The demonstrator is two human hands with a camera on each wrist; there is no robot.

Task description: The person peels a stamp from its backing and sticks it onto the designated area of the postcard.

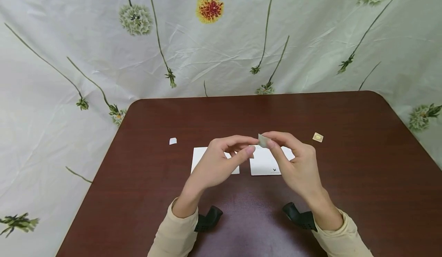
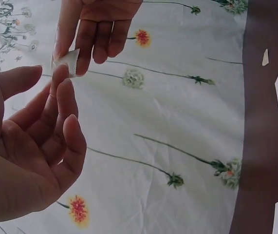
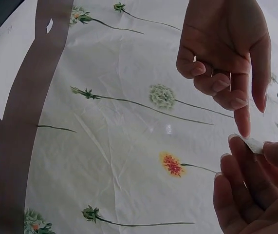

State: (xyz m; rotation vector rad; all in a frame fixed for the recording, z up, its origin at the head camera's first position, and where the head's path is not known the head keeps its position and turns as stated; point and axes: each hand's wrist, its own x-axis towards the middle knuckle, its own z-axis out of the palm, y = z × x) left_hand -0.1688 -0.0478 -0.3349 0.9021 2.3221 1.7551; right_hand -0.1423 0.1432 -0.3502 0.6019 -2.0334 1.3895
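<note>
Over the table, my right hand (image 1: 297,161) pinches a small pale paper stamp (image 1: 263,140) between thumb and index finger. One serrated edge of the stamp (image 2: 71,62) shows in the left wrist view. My left hand (image 1: 224,157) reaches in from the other side, its index fingertip right at the stamp. Its thumb stands apart from the index finger and the other fingers are loosely bent. Below the hands lie two white cards, the left card (image 1: 198,157) partly covered by the left hand and the right card (image 1: 264,167) bearing a small dark print.
A small white paper piece (image 1: 173,141) lies on the brown table (image 1: 221,115) at the left. Toward the right lies a small yellowish stamp (image 1: 317,137). Behind the table hangs a white cloth (image 1: 228,53) with printed flowers.
</note>
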